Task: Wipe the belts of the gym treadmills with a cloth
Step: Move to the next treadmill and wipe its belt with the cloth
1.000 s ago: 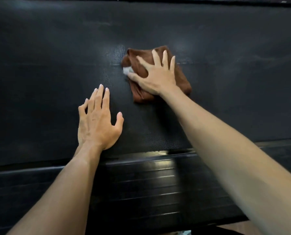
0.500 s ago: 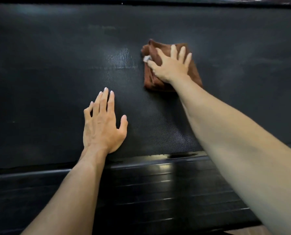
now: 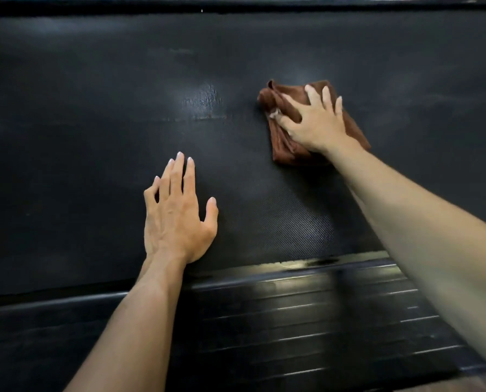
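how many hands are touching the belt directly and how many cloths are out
1 hand: the left hand rests flat on the belt. 1 brown cloth, under the right hand, further up the belt.

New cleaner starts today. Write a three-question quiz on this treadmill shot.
1. True or false: the left hand holds the cloth.
2. Which hand presses the cloth on the belt? A) left B) right C) both
3. Fill in: the left hand lies flat on the ____.

Key: 1 false; 2 B; 3 belt.
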Motion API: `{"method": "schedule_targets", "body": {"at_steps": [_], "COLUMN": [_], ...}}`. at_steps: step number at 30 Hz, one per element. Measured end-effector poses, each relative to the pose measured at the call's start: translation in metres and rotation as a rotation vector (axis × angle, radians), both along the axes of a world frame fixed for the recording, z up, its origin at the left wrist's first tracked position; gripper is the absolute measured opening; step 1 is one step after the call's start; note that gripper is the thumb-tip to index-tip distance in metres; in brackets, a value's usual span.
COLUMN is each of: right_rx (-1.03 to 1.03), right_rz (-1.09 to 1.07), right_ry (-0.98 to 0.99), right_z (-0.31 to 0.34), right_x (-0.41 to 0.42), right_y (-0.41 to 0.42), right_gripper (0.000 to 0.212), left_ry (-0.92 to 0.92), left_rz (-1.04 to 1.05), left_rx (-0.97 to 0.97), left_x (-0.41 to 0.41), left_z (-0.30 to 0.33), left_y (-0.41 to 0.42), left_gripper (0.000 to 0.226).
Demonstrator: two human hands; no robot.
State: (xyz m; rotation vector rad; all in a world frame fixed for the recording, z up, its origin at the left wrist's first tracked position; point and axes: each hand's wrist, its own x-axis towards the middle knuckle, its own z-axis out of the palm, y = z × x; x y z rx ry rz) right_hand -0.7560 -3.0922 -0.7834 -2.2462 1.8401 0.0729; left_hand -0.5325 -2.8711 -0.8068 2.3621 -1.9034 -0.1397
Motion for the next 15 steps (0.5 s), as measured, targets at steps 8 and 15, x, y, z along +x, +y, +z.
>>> {"method": "schedule_targets", "body": {"at_steps": [8,15], "right_rx": [-0.003,-0.045], "right_rz": [0.314,0.271], "right_ry": [-0.060,-0.106], "right_z": [-0.004,-0.005], "right_x": [0.083,-0.029], "right_y": [0.015,0.032], "right_gripper": [0.061,0.073], "left_ry": [-0.019,-0.014], "left_rz": [-0.008,-0.006], "left_rx": [0.025,0.001], "left_x": [0.000,0.001], "left_z": [0.003,0.000], "left_y": [0.000,0.000], "left_gripper": [0.081,0.081]}}
